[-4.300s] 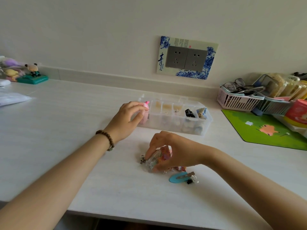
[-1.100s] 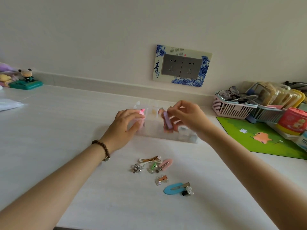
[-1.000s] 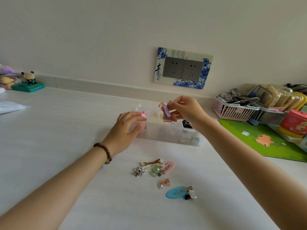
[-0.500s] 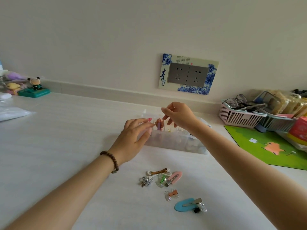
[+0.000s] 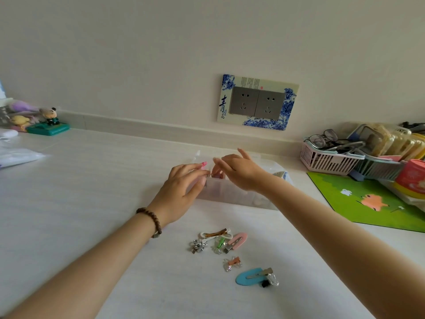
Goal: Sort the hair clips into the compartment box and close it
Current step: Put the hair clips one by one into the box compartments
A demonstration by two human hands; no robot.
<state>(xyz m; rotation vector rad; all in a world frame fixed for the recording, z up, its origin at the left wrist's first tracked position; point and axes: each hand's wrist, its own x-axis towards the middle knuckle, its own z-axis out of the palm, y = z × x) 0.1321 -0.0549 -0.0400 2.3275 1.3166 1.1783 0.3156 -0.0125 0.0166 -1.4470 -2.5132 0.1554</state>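
A bracelet [image 5: 150,219] of round dark-brown beads circles the wrist of the left hand [image 5: 180,191] — both forearms [image 5: 92,261] are bare.

A home desk corner: toy figurines [image 5: 49,116], decorated wall socket [image 5: 257,102], baskets of glasses [image 5: 331,157].
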